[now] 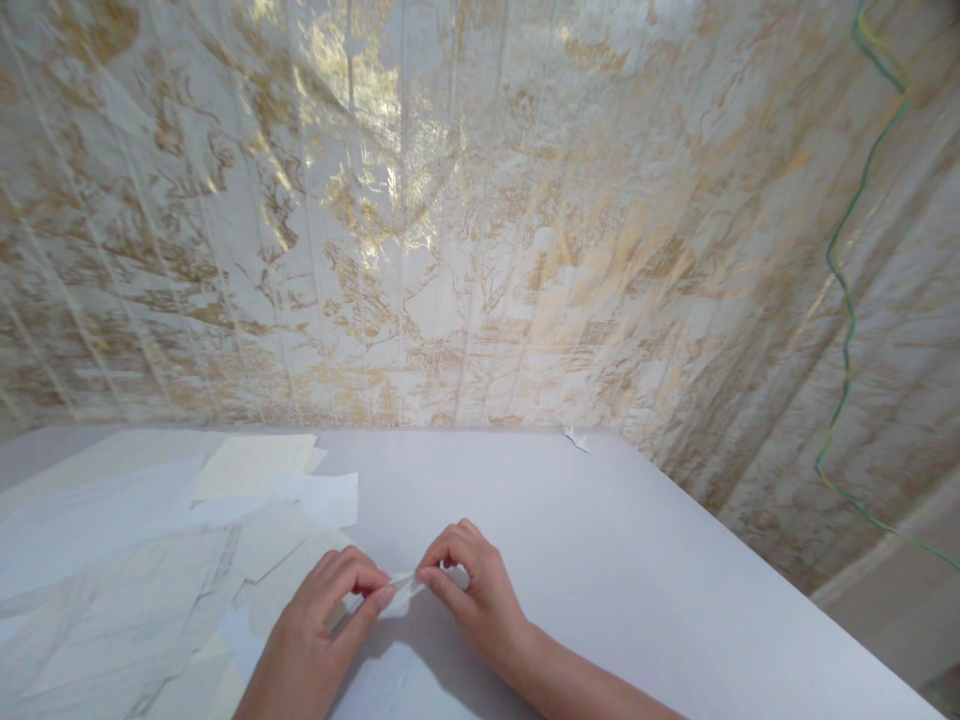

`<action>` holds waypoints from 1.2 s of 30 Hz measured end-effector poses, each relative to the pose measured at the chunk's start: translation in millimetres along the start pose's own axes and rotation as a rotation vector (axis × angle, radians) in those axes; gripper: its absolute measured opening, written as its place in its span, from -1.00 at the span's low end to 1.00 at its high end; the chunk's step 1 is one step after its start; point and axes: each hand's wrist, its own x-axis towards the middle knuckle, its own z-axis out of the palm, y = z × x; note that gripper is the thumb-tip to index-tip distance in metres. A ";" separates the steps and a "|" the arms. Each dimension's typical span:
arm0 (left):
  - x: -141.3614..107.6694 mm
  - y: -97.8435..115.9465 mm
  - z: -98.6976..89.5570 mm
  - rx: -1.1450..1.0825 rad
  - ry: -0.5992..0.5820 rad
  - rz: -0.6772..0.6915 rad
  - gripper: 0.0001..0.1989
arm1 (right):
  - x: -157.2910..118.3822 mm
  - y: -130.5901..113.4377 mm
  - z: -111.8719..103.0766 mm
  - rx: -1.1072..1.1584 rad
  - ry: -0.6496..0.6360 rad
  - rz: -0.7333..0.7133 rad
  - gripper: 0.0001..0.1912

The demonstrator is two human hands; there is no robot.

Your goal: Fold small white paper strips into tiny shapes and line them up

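Between my two hands is a small piece of folded white paper [403, 594], held a little above the white tabletop [645, 560]. My left hand [326, 605] pinches its left end between thumb and forefinger. The right end is pinched the same way by my right hand [474, 590], whose thumb and forefinger form a loop. The fingers cover both ends of the paper, so its full folded shape does not show.
Many loose sheets of white and cream paper [135, 600] overlap on the left of the table. A small folded paper piece [576, 439] lies near the back edge. Gold-patterned curtain [420, 220] hangs behind, with a green-yellow cord [847, 310] at right.
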 end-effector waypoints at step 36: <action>-7.9 27.2 12.7 -0.344 -0.003 -0.312 -0.64 | -3.0 -24.7 24.7 0.283 0.039 0.285 -0.86</action>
